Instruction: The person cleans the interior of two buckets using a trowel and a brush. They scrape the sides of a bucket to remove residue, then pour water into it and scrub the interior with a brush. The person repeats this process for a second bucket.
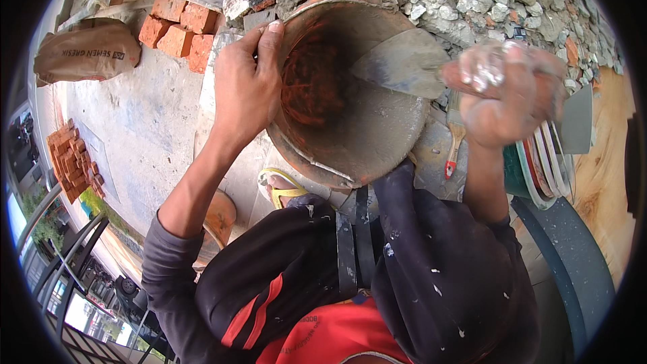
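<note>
A mortar-stained bucket (386, 149) is tilted towards me in front of my knees, its mouth facing up at me. My left hand (247, 81) grips its left rim, thumb along the upper edge. My right hand (505, 91), slightly blurred and with pale smears on the fingers, is closed around the wooden handle of a pointed trowel (404, 63). The grey-coated blade reaches over the right rim into the bucket's mouth. Wet grey residue coats the inner wall on the right; deeper inside, the surface looks reddish and dark.
Broken rubble (485, 2) lies beyond the bucket. Red bricks (177, 38) and a brown cement bag (88, 53) are at upper left. A paintbrush (455, 146) and nested plastic containers (538, 167) lie right; another brick stack (73, 162) stands far left.
</note>
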`<state>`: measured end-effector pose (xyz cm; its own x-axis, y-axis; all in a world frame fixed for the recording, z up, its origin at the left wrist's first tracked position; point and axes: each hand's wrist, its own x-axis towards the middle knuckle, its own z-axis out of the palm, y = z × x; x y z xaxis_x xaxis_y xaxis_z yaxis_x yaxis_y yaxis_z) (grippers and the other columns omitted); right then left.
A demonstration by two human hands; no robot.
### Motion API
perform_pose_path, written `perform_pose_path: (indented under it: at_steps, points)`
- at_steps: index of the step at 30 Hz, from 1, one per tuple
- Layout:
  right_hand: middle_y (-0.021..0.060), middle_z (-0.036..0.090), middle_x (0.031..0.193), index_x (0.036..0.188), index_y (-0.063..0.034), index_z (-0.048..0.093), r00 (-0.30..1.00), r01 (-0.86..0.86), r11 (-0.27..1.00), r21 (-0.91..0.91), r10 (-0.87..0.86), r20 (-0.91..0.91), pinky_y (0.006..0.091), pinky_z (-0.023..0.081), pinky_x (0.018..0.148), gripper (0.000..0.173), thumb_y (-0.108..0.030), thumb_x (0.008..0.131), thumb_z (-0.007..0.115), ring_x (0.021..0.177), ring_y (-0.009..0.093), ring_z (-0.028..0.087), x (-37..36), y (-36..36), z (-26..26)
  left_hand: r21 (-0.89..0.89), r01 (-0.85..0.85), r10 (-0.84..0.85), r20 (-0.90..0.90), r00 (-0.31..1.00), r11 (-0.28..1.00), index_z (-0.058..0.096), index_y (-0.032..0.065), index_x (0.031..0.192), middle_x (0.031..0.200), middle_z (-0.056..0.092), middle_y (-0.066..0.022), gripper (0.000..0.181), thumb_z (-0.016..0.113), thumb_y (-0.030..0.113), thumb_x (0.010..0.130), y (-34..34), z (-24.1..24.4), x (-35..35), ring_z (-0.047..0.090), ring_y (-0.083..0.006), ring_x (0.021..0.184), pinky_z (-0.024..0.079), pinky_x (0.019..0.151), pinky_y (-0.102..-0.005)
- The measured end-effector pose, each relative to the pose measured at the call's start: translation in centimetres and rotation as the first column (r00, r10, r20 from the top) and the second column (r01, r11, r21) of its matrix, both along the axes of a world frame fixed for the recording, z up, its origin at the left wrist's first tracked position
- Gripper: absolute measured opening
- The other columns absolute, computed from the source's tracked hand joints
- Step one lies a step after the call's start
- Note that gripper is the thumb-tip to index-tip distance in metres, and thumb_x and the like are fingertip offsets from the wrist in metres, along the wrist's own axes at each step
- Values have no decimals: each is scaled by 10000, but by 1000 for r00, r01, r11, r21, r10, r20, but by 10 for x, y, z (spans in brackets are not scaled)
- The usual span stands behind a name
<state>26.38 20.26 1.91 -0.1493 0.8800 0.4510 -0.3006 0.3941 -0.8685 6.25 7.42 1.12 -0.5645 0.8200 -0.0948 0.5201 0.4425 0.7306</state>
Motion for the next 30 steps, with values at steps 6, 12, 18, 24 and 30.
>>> perform_pose_path:
  at_steps: [6, 12, 18, 24, 30]
  points:
    - [48, 557, 702, 821, -25, 543, 986, -30, 999, 41, 23, 166, 222, 403, 458, 122, 19, 767, 644, 478, 92, 507, -16, -21, -31, 118, 4, -9, 41, 999, 993, 639, -33, 904, 595, 516, -240, 317, 481, 232, 975, -2, -7, 18, 494, -371, 507, 407, 522, -412]
    - [61, 562, 698, 814, -12, 523, 979, -157, 979, -128, 138, -148, 233, 392, 433, 141, 30, 757, 645, 470, 100, 504, -20, -22, -10, 112, -3, 1, 16, 1000, 994, 623, -43, 830, 557, 492, -239, 319, 479, 209, 965, 1, -5, 13, 497, -399, 505, 404, 524, -432]
    - [81, 525, 619, 867, -8, 456, 987, -130, 984, -125, 117, -110, 264, 394, 394, 183, 61, 767, 593, 427, 117, 461, -22, -37, -13, 145, -45, 37, 58, 998, 988, 626, -50, 843, 599, 515, -268, 317, 490, 212, 959, -4, -7, 14, 517, -431, 550, 412, 542, -444]
    - [74, 572, 666, 834, -7, 515, 986, -154, 986, -57, 157, 50, 245, 447, 506, 174, 42, 728, 644, 531, 122, 545, -18, -40, -40, 73, -75, 76, -13, 997, 995, 617, -55, 818, 615, 525, -271, 327, 495, 213, 959, -5, -7, 5, 524, -440, 578, 415, 559, -450]
    - [95, 528, 672, 841, -23, 475, 874, -482, 860, -168, 486, -21, 330, 453, 531, 137, 45, 781, 578, 587, 160, 515, 1, -47, -28, 106, -100, 94, 57, 994, 989, 611, -53, 811, 593, 514, -265, 352, 476, 231, 968, -16, -10, 8, 506, -440, 553, 411, 552, -456]
